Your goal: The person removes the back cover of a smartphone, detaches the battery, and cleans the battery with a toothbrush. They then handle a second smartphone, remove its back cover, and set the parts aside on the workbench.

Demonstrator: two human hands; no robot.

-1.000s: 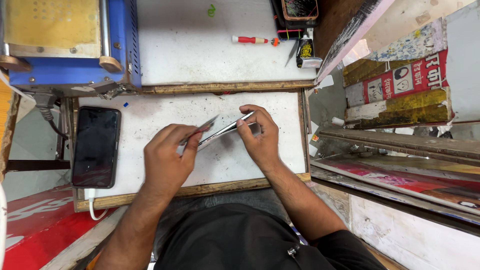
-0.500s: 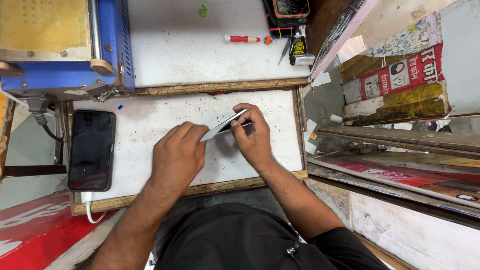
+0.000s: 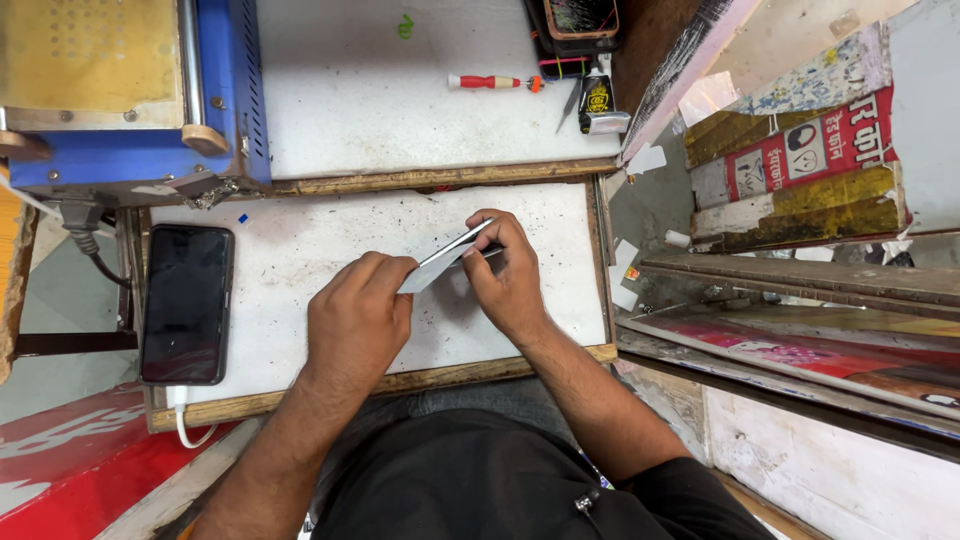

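Pinching a thin grey flat panel (image 3: 440, 262) by its edges — left hand (image 3: 358, 322) and right hand (image 3: 508, 278) fingers clamped on it — looks light, stiff, probably fragile.

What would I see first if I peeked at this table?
Right in the middle, the left hand and right hand pinch a thin flat panel between them, tilted above the white board. At the board's left edge lies a black phone with a white cable plugged in. A blue machine sits at the top left.
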